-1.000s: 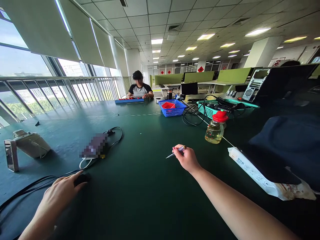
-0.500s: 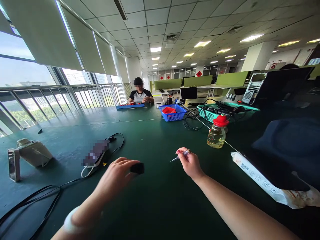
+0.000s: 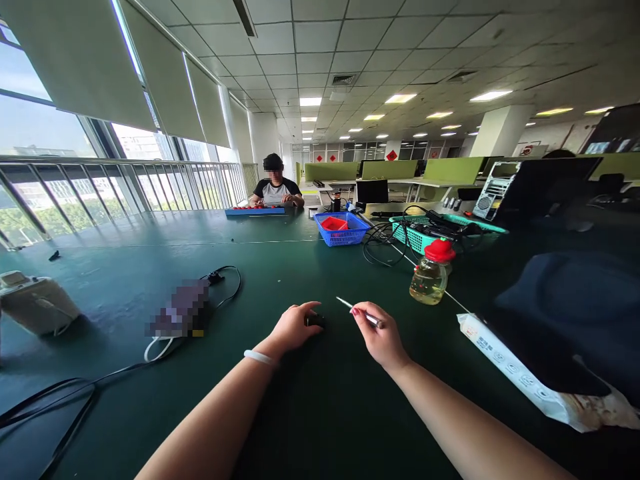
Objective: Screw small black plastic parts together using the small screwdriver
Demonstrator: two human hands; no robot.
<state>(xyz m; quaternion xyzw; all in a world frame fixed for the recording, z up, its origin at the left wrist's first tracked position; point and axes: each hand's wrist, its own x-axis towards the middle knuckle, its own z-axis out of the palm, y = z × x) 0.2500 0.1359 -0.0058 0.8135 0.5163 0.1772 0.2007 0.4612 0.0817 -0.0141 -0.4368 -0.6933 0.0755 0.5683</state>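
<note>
My left hand, with a white band on the wrist, is closed around a small dark object. Its kind is unclear, and the fingers cover part of it. To the right, my right hand grips a slim screwdriver between thumb and fingers, its thin silver shaft pointing up and left toward the left hand. Both hands are low over the dark green table, a short gap apart.
A power strip-like item with cables lies at left, beside a beige device. Ahead stand a blue basket, a green basket and a red-lidded bottle. A white packet lies right; a person sits opposite.
My left hand has moved right and forward with the dark object, closer to the screwdriver. The screwdriver's tip has swung upward in my right hand. The camera view has shifted slightly.
</note>
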